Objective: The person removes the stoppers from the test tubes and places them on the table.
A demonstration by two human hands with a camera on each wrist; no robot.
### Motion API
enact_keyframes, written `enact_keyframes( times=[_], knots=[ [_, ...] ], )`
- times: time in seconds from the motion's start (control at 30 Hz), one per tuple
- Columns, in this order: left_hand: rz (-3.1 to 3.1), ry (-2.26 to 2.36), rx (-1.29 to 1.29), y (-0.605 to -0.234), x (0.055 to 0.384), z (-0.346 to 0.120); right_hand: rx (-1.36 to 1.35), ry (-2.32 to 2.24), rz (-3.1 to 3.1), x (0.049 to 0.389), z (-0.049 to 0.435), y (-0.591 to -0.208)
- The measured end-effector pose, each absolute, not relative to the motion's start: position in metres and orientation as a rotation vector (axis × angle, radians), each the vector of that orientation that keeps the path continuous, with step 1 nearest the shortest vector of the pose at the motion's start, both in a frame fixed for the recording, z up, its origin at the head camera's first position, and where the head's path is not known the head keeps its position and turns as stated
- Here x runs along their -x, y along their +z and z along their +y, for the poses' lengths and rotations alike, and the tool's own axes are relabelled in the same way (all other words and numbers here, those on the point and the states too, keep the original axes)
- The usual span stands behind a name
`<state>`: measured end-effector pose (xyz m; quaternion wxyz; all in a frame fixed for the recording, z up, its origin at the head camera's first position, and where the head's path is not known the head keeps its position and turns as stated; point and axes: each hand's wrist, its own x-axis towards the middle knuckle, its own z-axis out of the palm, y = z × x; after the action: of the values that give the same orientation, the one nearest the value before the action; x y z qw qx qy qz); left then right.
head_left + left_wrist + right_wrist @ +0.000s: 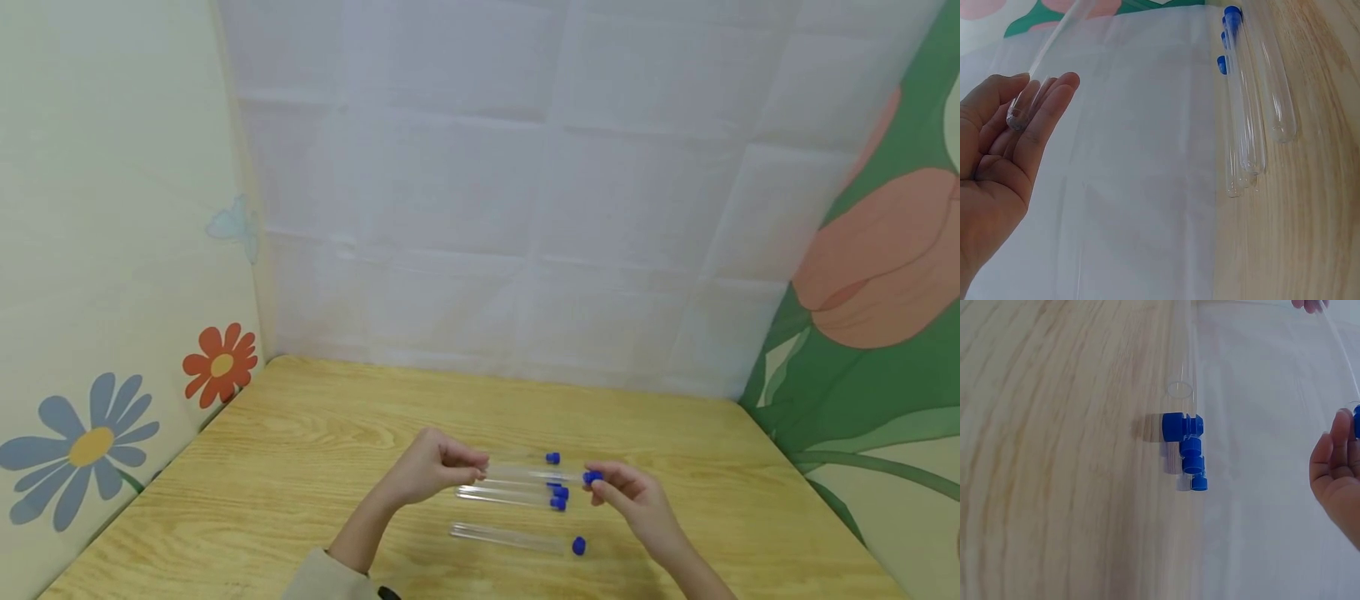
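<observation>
Above the table, my left hand [422, 472] pinches the rounded end of a clear test tube [1021, 111] between thumb and fingers. At the tube's other end, my right hand [642, 508] pinches a blue stopper [592, 477] at the mouth. How far the stopper sits in the tube, I cannot tell. Nearest to me on the table lies an uncapped test tube [510, 537], with a loose blue stopper [1174, 427] on its side just off its mouth. Behind it, several test tubes [1250, 137] with blue stoppers [558, 504] lie roughly parallel.
The wooden table [330, 417] runs back to a white cloth backdrop [480, 208]. A flower-printed panel [127, 250] stands on the left and a green floral one [892, 275] on the right.
</observation>
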<state>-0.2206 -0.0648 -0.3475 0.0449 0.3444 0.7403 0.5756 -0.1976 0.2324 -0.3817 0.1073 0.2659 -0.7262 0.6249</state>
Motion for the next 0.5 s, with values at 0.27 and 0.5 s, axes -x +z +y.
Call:
enact_keyframes(
  times=[0.27,0.5],
  knots=[
    [2.275,1.763,-1.044,-0.3514,0.2216,-0.0634,-0.707,1.862,-2.174,0.199,0.235,-0.3829],
    [2.28,1.754,-1.036,-0.3564,0.2237,-0.0621,-0.703,1.872,-2.164,0.1985,0.2372,-0.3849]
  ],
)
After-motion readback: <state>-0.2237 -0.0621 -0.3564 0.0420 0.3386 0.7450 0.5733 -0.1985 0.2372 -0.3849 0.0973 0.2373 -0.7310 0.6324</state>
